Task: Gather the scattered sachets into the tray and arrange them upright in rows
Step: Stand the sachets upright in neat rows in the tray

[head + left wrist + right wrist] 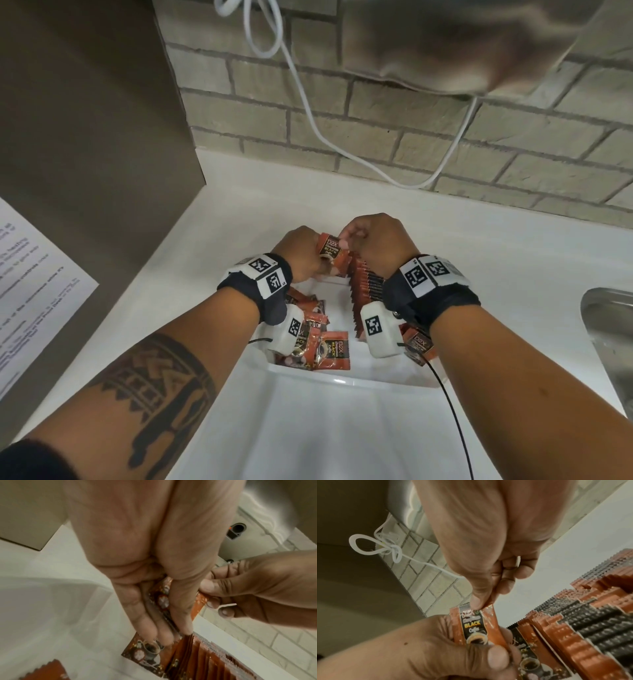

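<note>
While both grip one sachet | left hand clasps | right hand pinches | one tray

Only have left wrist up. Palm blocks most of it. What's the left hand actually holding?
Observer: A small bunch of sachets, gripped by the left hand; front one reads D2X Black Coffee.
Operator: Right hand doing what?
Observer: The right hand pinches the front sachet's top edge between thumb and forefinger.
Operator: How full is the row?
Observer: One upright row runs along the right side of the tray, passing under the right wrist.
Operator: Any loose ones left?
Observer: Yes, several loose sachets lie flat in the tray's left part.
</note>
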`<control>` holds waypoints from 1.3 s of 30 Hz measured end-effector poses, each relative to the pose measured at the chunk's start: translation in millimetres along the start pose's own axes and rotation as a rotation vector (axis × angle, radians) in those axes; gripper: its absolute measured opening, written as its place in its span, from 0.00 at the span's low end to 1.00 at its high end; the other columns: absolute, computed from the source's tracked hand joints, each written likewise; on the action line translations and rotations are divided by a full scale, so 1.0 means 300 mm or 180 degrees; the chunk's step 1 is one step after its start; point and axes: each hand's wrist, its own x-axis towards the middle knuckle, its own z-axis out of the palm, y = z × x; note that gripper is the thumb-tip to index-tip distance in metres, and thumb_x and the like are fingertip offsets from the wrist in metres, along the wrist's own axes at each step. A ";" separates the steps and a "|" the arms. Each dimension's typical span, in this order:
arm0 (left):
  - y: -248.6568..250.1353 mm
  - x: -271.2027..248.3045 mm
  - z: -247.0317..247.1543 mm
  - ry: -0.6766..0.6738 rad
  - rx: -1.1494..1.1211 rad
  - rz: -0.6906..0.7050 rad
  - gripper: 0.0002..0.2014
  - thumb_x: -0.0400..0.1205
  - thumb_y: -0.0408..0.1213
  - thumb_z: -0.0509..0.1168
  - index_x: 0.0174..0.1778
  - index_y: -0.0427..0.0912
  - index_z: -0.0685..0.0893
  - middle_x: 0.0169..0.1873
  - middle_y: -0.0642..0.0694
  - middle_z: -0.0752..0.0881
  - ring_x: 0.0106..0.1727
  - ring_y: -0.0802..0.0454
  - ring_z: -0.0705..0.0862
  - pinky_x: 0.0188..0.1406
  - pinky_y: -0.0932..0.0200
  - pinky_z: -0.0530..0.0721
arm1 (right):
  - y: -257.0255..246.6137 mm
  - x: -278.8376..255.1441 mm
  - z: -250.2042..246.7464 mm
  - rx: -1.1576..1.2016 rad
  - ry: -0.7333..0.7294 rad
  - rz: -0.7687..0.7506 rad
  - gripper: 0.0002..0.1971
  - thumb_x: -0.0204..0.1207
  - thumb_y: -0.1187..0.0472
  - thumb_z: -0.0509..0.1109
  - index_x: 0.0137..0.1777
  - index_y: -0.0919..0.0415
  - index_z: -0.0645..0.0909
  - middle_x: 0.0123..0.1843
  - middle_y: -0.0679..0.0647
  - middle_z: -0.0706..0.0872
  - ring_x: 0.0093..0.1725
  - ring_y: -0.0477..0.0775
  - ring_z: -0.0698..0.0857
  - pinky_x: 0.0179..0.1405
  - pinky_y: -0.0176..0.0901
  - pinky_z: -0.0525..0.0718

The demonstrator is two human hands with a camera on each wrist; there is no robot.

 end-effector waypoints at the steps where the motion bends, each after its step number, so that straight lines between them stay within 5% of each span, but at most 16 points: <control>1: 0.003 -0.002 -0.001 0.0113 0.0168 0.0014 0.12 0.74 0.39 0.81 0.49 0.39 0.91 0.41 0.45 0.91 0.44 0.47 0.88 0.41 0.62 0.78 | -0.001 0.004 -0.003 -0.0125 0.0034 -0.0005 0.06 0.76 0.64 0.74 0.41 0.54 0.90 0.32 0.38 0.85 0.34 0.36 0.83 0.29 0.20 0.72; 5: 0.009 -0.007 -0.006 0.0290 0.1019 -0.0415 0.21 0.75 0.45 0.80 0.54 0.34 0.83 0.48 0.44 0.85 0.51 0.44 0.85 0.43 0.57 0.77 | -0.002 0.018 0.003 -0.0847 -0.0132 0.0123 0.10 0.75 0.63 0.71 0.36 0.48 0.89 0.34 0.38 0.83 0.43 0.43 0.84 0.32 0.29 0.74; 9: 0.009 0.008 0.022 -0.0112 0.1193 -0.0544 0.16 0.82 0.42 0.70 0.31 0.40 0.76 0.31 0.45 0.82 0.33 0.49 0.81 0.29 0.60 0.74 | 0.015 0.031 0.035 -0.1259 -0.0347 0.0394 0.10 0.73 0.59 0.75 0.33 0.44 0.87 0.43 0.47 0.84 0.54 0.53 0.85 0.49 0.44 0.87; 12: 0.020 0.017 0.054 -0.0577 0.1323 -0.0417 0.16 0.82 0.46 0.68 0.31 0.42 0.79 0.30 0.46 0.82 0.33 0.51 0.80 0.34 0.59 0.76 | 0.020 0.034 0.067 -0.1383 -0.0253 0.0411 0.09 0.72 0.58 0.74 0.33 0.44 0.88 0.49 0.53 0.85 0.56 0.58 0.83 0.56 0.50 0.88; 14: 0.028 0.020 0.082 -0.0913 0.1490 -0.0284 0.19 0.83 0.49 0.66 0.30 0.43 0.79 0.30 0.47 0.81 0.35 0.50 0.80 0.37 0.58 0.76 | 0.025 0.036 0.082 -0.1471 -0.0173 0.0357 0.08 0.75 0.56 0.70 0.41 0.47 0.91 0.52 0.54 0.84 0.57 0.58 0.82 0.58 0.52 0.87; 17: 0.024 0.038 0.113 -0.1237 0.1817 -0.0155 0.18 0.86 0.51 0.62 0.39 0.41 0.82 0.34 0.47 0.81 0.44 0.47 0.83 0.42 0.56 0.78 | 0.029 0.039 0.090 -0.1537 -0.0128 0.0360 0.10 0.76 0.55 0.70 0.51 0.53 0.91 0.56 0.55 0.82 0.60 0.57 0.80 0.59 0.53 0.86; 25: 0.020 0.077 0.115 -0.1429 0.1964 -0.0199 0.22 0.88 0.52 0.59 0.56 0.37 0.87 0.47 0.41 0.87 0.52 0.45 0.84 0.54 0.54 0.82 | 0.025 0.038 0.067 -0.1214 -0.0137 0.0225 0.12 0.76 0.63 0.71 0.36 0.44 0.86 0.53 0.52 0.82 0.55 0.59 0.83 0.56 0.53 0.88; 35: 0.026 0.091 0.115 -0.1589 0.2476 -0.0034 0.23 0.90 0.53 0.53 0.36 0.43 0.78 0.38 0.46 0.81 0.47 0.47 0.81 0.59 0.52 0.82 | 0.035 0.036 0.064 -0.1219 -0.0111 0.0169 0.06 0.77 0.60 0.73 0.45 0.47 0.88 0.57 0.52 0.80 0.60 0.55 0.81 0.60 0.54 0.85; 39: 0.029 0.080 0.107 -0.1538 0.2374 -0.0031 0.22 0.90 0.52 0.54 0.41 0.40 0.83 0.41 0.46 0.82 0.48 0.47 0.81 0.61 0.51 0.83 | 0.042 0.032 0.062 -0.1150 0.0025 0.0105 0.05 0.77 0.59 0.73 0.48 0.48 0.88 0.55 0.52 0.80 0.59 0.54 0.81 0.59 0.53 0.84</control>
